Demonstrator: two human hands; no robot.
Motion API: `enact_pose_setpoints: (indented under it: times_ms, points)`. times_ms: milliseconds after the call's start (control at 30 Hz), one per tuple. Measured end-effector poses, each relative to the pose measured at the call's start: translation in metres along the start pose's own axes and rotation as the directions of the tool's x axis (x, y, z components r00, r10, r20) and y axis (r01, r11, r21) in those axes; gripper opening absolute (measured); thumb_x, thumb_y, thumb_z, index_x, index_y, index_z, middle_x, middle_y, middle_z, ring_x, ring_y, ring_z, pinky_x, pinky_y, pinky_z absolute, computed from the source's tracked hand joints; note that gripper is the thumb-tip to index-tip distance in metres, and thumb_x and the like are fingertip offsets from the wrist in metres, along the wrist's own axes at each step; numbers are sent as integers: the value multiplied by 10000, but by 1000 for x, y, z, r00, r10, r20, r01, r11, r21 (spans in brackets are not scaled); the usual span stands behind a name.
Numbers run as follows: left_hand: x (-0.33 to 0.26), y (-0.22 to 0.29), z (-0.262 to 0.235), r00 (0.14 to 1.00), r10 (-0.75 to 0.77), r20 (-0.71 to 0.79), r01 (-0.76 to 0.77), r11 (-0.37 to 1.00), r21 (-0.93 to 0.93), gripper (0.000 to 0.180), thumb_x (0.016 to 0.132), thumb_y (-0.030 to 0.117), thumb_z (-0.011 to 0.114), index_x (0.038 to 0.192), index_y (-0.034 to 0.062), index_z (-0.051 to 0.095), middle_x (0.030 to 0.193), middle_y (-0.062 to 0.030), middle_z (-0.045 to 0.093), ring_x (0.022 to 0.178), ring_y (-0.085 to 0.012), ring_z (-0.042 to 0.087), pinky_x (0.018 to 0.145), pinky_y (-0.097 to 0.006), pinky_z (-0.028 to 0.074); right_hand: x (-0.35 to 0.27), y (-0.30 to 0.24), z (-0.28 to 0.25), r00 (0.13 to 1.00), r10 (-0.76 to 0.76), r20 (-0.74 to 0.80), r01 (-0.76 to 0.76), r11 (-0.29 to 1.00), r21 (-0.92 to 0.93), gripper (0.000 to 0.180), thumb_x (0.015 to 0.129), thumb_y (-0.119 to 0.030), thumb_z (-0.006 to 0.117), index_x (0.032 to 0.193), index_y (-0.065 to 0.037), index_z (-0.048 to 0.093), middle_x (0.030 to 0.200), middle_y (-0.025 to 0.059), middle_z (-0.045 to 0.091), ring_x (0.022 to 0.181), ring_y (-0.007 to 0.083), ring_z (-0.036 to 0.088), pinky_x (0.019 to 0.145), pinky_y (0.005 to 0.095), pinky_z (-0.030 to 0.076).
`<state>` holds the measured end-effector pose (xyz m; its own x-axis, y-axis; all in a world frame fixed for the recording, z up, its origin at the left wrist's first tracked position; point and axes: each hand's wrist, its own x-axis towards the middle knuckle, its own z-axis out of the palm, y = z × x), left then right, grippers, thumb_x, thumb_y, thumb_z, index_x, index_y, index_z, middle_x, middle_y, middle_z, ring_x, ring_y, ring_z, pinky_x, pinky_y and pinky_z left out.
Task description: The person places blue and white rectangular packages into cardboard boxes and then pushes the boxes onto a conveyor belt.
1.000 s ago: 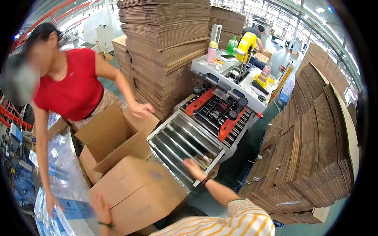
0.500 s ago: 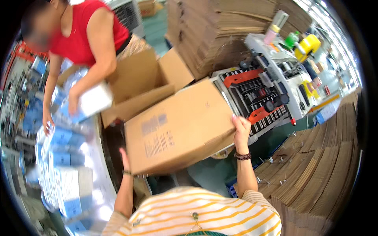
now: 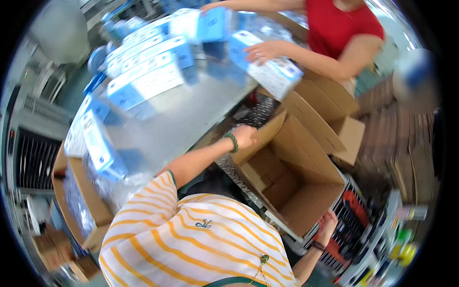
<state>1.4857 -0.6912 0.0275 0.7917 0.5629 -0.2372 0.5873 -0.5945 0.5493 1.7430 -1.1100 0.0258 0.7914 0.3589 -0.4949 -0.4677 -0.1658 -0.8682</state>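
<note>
An empty cardboard box stands in front of me with its open top facing up. My left hand is closed at its left flap, fingers curled over the edge. At the near right corner, my right hand has bent fingers at the box's rim. Beyond it, touching or nearly so, is a second open carton. A person in a red top holds a blue and white box above that carton with one hand; the other hand reaches to another blue and white box.
A metal table to the left carries several blue and white boxes. A carton with clear plastic wrap stands at the lower left. Under my box, a roller machine extends right; stacked flat cardboard is behind.
My view has swung left. The box I hold has turned from showing a closed printed side to its open top. The co-worker's blue and white box has moved towards the second carton.
</note>
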Motion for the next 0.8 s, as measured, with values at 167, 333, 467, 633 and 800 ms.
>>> enact_pose_setpoints:
  times_ms: [167, 333, 467, 633, 800]
  points:
    - [-84, -118, -73, 946, -234, -223, 122, 898, -423, 246, 787, 228, 602, 944, 38, 600, 869, -184, 612, 797, -338, 577, 704, -395, 451, -38, -7, 94, 964, 36, 262, -79, 985, 154, 582, 903, -393, 446, 1377, -121, 248, 1172, 195, 520, 1010, 282, 557, 760, 445, 505]
    - [-141, -88, -124, 947, -189, -260, 162, 979, -122, 250, 794, 226, 600, 963, 43, 584, 807, -188, 606, 747, -352, 567, 682, -392, 458, -67, -49, 213, 843, -136, 521, 140, 990, 31, 590, 891, -403, 484, 1323, -24, 348, 1275, 74, 460, 1136, 221, 455, 987, 333, 306]
    - [-125, -93, -112, 977, -141, -157, 136, 990, -43, 277, 787, 243, 610, 986, 52, 582, 781, -179, 612, 708, -358, 575, 648, -407, 465, -71, -78, 233, 876, -145, 459, 211, 973, -95, 465, 825, -138, 560, 1250, -5, 426, 1149, 85, 535, 1028, 208, 520, 883, 323, 411]
    - [-54, -198, -57, 986, -164, -26, 117, 801, -588, 353, 792, 274, 620, 1083, 78, 572, 829, -154, 637, 747, -321, 604, 666, -405, 475, 22, 13, 119, 999, 15, 52, 11, 880, -476, 355, 816, -155, 597, 1125, -2, 515, 982, 79, 599, 847, 220, 571, 756, 333, 467]
    - [-51, -162, -131, 973, -60, -223, -36, 915, -402, 412, 805, 311, 613, 1163, 118, 541, 1061, -154, 589, 994, -276, 550, 830, -379, 426, -7, -59, 213, 609, -706, 362, 234, -276, -932, 525, 829, -245, 618, 1218, 54, 431, 1149, 227, 501, 1024, 299, 510, 856, 367, 418]
